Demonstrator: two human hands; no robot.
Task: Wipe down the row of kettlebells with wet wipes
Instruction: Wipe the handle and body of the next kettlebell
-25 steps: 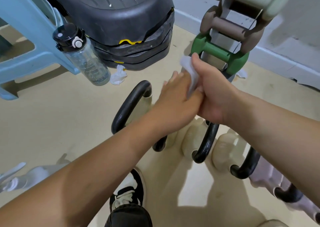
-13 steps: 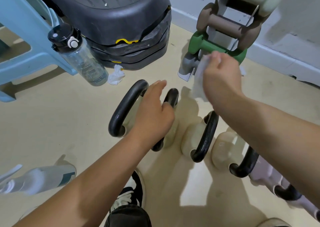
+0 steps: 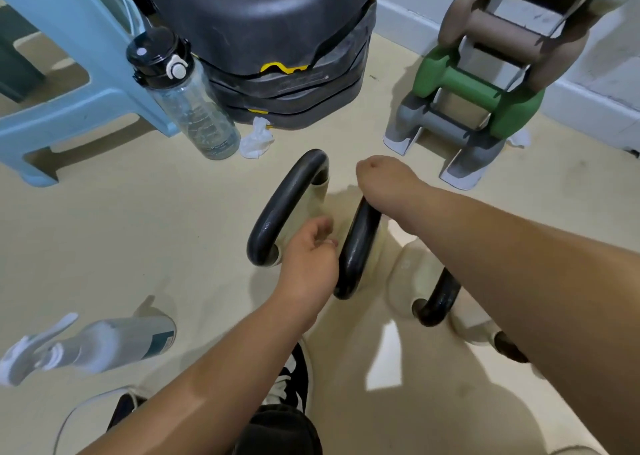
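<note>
A row of cream kettlebells with black handles stands on the floor. The first handle is on the left, the second handle in the middle and the third handle lies partly under my right forearm. My right hand is closed, knuckles up, over the far end of the second handle. The wet wipe it carried is hidden beneath it. My left hand hovers between the first and second handles with fingers loosely curled, holding nothing.
A clear water bottle and a crumpled used wipe lie just beyond the kettlebells. Behind them are black step platforms, a blue stool and a dumbbell rack. A spray bottle lies at the left, near my shoe.
My hands separated after handling the wipe together. The right hand carried the wipe down onto the far end of the second handle. The left hand dropped beside the handles.
</note>
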